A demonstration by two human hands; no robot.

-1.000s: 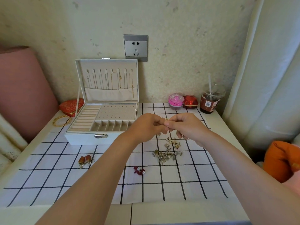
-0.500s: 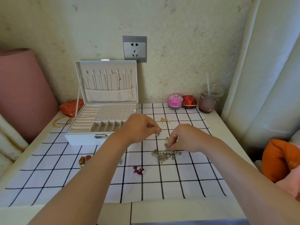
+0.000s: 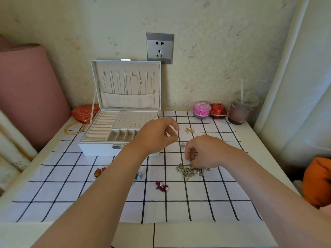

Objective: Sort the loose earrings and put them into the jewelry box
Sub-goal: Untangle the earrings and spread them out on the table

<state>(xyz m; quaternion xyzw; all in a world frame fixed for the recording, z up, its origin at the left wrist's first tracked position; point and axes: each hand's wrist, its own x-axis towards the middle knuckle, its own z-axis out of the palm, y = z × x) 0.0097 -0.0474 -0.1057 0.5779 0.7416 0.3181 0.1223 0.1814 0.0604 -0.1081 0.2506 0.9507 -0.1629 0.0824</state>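
Both hands, which were joined in the air one second ago, are now apart: the right hand [image 3: 206, 153] has gone down to the heap of small silver and gold metal earrings [image 3: 191, 171] on the white cloth with black grid lines [image 3: 71, 194], while the left hand [image 3: 157, 135] hangs at the right front corner of the white jewelry box [image 3: 100, 151]. The left hand is relaxed, its fingers loosely bent, thumb and forefinger apart, and nothing shows between them. The right hand points its bent fingertips down into the far edge of the heap and touches it; whether it already pinches one piece, I cannot tell. A single small silver earring [image 3: 182, 145] lies on the cloth between the two hands, and a pair of gold earrings [image 3: 189, 130] lies a little farther back. Nearer to the person lie a pair of dark red earrings with white beads [image 3: 161, 187] and, to the left, a pair of brown and red drop earrings [image 3: 98, 172] just beside the left forearm. The box stands open with its lid upright and thin chains hanging inside the lid; its tray shows a panel with holes, ring rolls and a row of small compartments. At the back right stand a pink round tin [image 3: 201, 109], a shiny red box [image 3: 218, 110] and a clear plastic cup with a straw [image 3: 240, 111]
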